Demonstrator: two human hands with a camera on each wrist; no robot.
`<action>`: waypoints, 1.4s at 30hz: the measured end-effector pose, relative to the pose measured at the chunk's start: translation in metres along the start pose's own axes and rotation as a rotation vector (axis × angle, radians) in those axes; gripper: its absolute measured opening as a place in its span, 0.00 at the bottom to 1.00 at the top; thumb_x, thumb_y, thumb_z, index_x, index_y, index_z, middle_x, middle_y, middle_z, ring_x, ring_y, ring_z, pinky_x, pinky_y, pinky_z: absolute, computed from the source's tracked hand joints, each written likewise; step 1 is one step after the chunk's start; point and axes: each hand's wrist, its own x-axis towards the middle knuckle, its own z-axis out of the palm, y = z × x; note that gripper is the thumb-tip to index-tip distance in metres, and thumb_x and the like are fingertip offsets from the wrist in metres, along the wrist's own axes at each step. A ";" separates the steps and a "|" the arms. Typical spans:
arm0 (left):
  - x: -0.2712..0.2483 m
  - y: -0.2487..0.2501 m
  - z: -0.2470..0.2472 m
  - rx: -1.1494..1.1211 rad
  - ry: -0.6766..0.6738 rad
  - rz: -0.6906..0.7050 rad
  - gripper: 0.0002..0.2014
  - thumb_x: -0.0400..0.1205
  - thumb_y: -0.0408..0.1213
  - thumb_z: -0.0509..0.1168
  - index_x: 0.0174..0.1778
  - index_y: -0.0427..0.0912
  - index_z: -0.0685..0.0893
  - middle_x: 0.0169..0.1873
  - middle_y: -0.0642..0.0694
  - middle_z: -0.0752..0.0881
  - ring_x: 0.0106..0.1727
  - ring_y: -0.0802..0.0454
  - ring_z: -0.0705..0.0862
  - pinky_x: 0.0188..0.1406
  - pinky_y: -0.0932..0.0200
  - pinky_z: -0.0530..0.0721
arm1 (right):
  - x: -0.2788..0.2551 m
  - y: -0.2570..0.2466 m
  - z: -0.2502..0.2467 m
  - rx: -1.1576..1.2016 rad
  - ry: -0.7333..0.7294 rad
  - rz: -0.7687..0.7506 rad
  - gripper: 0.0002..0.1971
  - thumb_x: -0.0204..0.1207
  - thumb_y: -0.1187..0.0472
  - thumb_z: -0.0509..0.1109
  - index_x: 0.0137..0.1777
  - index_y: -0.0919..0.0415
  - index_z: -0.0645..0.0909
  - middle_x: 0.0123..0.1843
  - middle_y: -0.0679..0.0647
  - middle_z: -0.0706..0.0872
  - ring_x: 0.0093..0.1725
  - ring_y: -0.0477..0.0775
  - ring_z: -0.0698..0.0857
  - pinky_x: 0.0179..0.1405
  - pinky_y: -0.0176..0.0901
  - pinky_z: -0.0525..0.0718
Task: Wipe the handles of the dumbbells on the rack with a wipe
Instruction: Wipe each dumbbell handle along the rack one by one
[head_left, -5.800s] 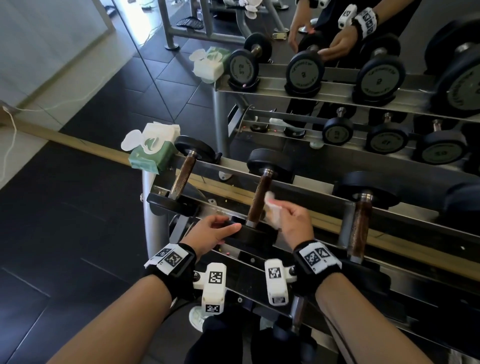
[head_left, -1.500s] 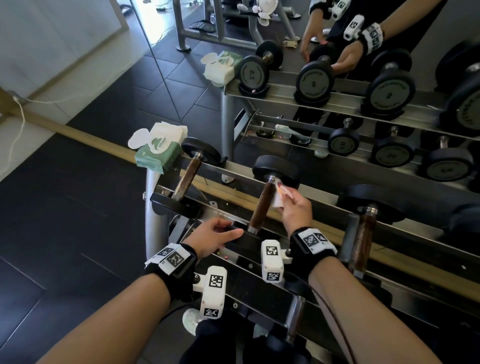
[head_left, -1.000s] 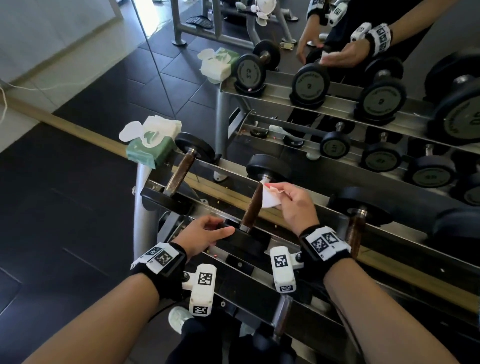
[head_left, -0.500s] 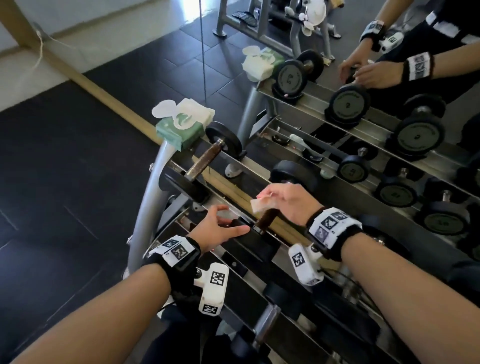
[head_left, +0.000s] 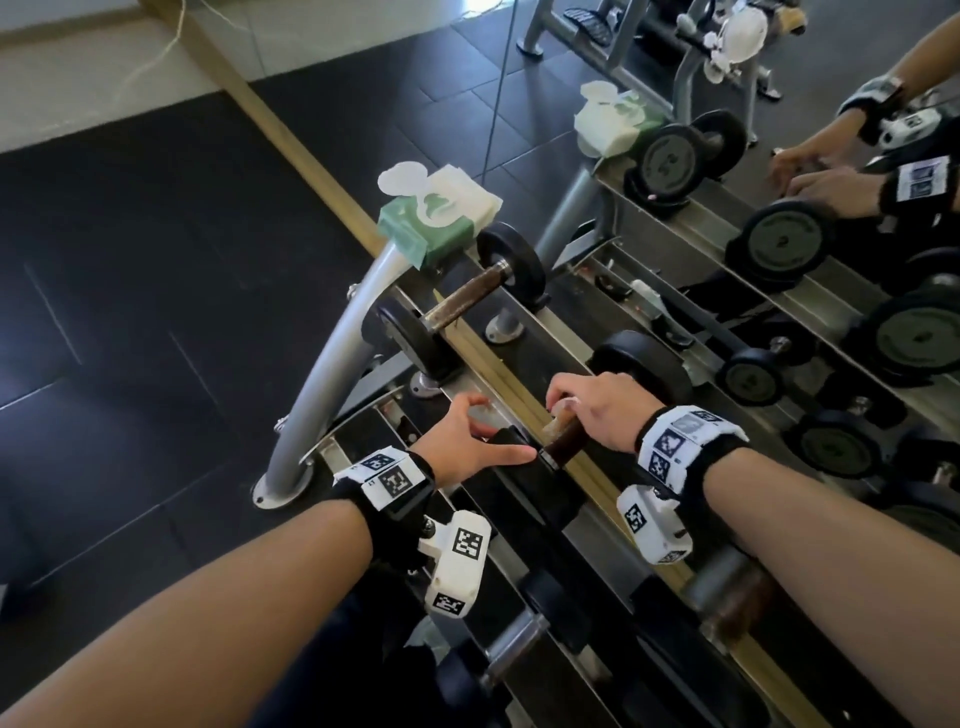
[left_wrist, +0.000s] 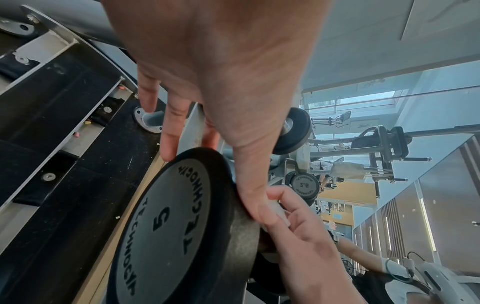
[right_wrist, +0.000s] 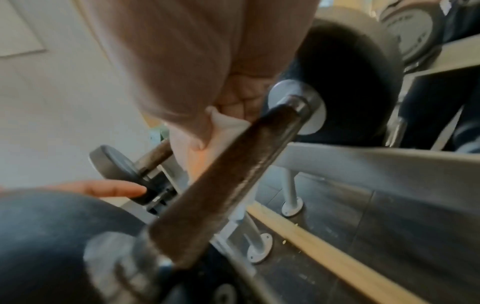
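My right hand (head_left: 602, 410) grips a folded white wipe (right_wrist: 223, 131), its fingers curled over the top of the dark brown knurled handle (right_wrist: 233, 176) of the second dumbbell on the top tier of the grey metal rack (head_left: 322, 364); the wipe sits between my palm and the handle, near the far end by the chrome collar. In the head view only a pale corner of the wipe (head_left: 558, 423) shows under my fingers. My left hand (head_left: 462, 441) rests on the rim of that dumbbell's near black round weight plate (left_wrist: 168, 226), marked 5, with thumb laid along one side of the rim and fingertips touching the other; the fingers are spread and fairly straight, not wrapped around it. The dumbbell lies across the rack rails, handle tilted up toward the mirror. To its left sits a smaller black dumbbell with a brown handle (head_left: 462, 301), apart from both hands. A green pack of wipes with a white flip lid (head_left: 436, 218) stands at the rack's left end, just beside that smaller dumbbell. A mirror (head_left: 779, 156) behind the rack reflects the weights and my hands.
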 end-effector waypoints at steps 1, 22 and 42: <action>0.001 0.000 0.000 0.004 -0.002 -0.001 0.51 0.64 0.58 0.81 0.79 0.57 0.59 0.62 0.54 0.83 0.63 0.55 0.81 0.62 0.56 0.78 | 0.003 -0.003 -0.001 0.116 -0.021 0.004 0.08 0.83 0.55 0.59 0.48 0.41 0.77 0.40 0.45 0.86 0.44 0.50 0.84 0.48 0.50 0.80; -0.001 0.017 -0.006 0.205 -0.044 -0.022 0.49 0.68 0.58 0.78 0.81 0.53 0.60 0.64 0.50 0.83 0.60 0.51 0.85 0.65 0.47 0.83 | -0.028 -0.024 0.006 0.348 0.036 0.063 0.08 0.85 0.62 0.61 0.47 0.51 0.80 0.40 0.46 0.85 0.45 0.49 0.86 0.41 0.30 0.75; -0.031 0.097 0.064 0.733 -0.066 0.439 0.23 0.76 0.47 0.74 0.67 0.58 0.78 0.66 0.56 0.81 0.68 0.50 0.77 0.71 0.43 0.74 | -0.192 0.030 0.003 1.358 0.506 0.591 0.10 0.86 0.68 0.60 0.56 0.63 0.84 0.48 0.60 0.86 0.47 0.56 0.86 0.41 0.48 0.84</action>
